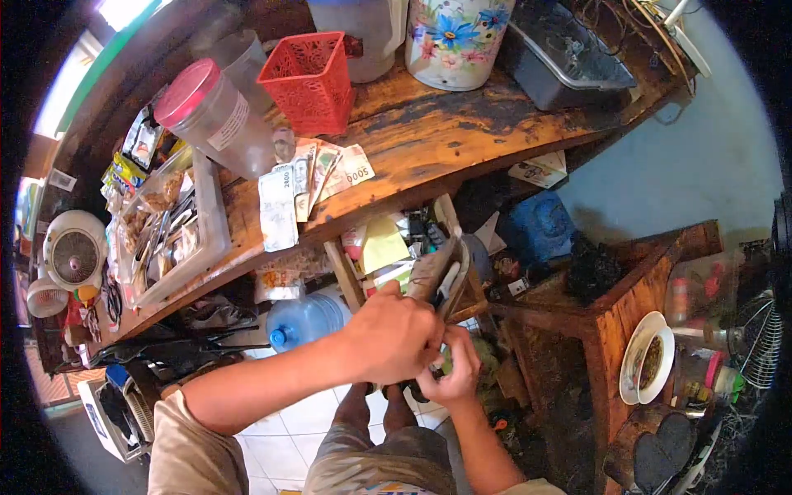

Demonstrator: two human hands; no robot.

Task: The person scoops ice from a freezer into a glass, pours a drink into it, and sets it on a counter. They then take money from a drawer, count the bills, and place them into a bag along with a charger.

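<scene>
My left hand (392,334) is closed around the lower part of a brown and grey pouch-like item (431,276) with light-coloured contents at its open top. My right hand (454,371) touches its lower end from the other side, fingers curled, partly behind my left hand. Beneath the item, an open wooden drawer (343,276) holds yellow paper and small things. Several banknotes (279,206) lie on the edge of the wooden table (412,153) above the drawer.
Along the table stand a red basket (309,87), a jar with a pink lid (219,120), a floral container (455,41) and a plastic tray (213,194). A blue water bottle (305,322) lies below. At right, a white plate (648,359) rests by a wooden stand (606,326).
</scene>
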